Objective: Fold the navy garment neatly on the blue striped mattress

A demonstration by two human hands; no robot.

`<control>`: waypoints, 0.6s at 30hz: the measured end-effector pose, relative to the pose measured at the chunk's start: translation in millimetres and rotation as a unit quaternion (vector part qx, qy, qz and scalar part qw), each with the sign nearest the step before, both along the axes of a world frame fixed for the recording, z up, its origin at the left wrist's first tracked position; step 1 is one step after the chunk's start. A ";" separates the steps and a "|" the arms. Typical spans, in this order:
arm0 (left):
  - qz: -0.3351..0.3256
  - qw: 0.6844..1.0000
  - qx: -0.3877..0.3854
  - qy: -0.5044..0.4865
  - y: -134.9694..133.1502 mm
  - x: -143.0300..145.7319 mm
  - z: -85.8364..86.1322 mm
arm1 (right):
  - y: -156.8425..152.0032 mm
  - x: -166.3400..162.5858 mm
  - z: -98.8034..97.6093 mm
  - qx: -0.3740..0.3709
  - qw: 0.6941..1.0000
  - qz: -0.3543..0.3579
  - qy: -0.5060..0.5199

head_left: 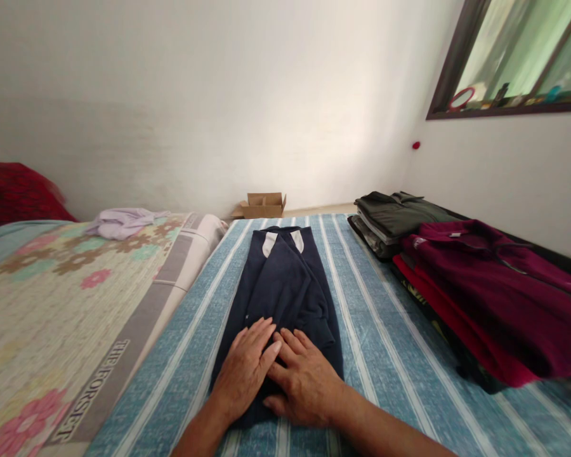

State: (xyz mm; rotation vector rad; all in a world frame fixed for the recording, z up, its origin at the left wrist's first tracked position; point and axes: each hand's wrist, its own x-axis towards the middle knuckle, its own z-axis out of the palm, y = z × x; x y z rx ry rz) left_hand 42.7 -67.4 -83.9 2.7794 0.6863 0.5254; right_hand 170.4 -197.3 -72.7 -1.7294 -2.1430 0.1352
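Note:
A dark navy garment with two white patches near its far end (285,273) lies folded lengthwise on a blue and white striped bedsheet (171,362). My left hand (248,362) rests flat on the near part of the garment, fingers stretched forward. Beside it, my right hand (304,381) lies on the same cloth with its fingers extended, and the two hands touch at the left thumb. Neither hand grips the fabric. The part of the garment beneath my palms is hidden.
On the right are stacked folded clothes, with a maroon zip jacket (495,273) and a dark green-grey garment (400,212) on top. A floral mat (95,304) covers the left bed, holding a lilac cloth (124,222). A cardboard box (264,204) stands by the wall.

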 end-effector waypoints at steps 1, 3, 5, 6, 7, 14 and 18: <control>0.001 1.000 -0.001 0.003 -0.2 0.0 0.2 | 0.0 0.0 0.3 0.000 1.000 0.000 -0.001; 0.003 1.000 -0.003 0.009 -0.5 -0.1 0.4 | 0.0 0.2 0.7 0.002 1.000 -0.002 -0.001; 0.004 1.000 -0.002 0.008 -0.6 -0.3 0.2 | -0.2 0.4 0.9 0.003 1.000 -0.001 -0.001; 0.003 1.000 -0.001 0.005 -0.5 -0.5 0.1 | -0.4 0.5 0.8 0.003 1.000 0.000 -0.002; 0.000 1.000 0.000 0.002 -0.4 -0.6 -0.1 | -0.5 0.5 0.7 0.002 1.000 0.000 -0.002; 0.004 1.000 -0.005 -0.005 -0.8 -1.3 -1.8 | -0.1 0.2 -0.6 0.002 1.000 0.000 -0.005; -0.002 1.000 -0.002 -0.012 -0.5 -1.4 -2.4 | 0.1 -0.1 -1.3 0.000 1.000 -0.003 -0.006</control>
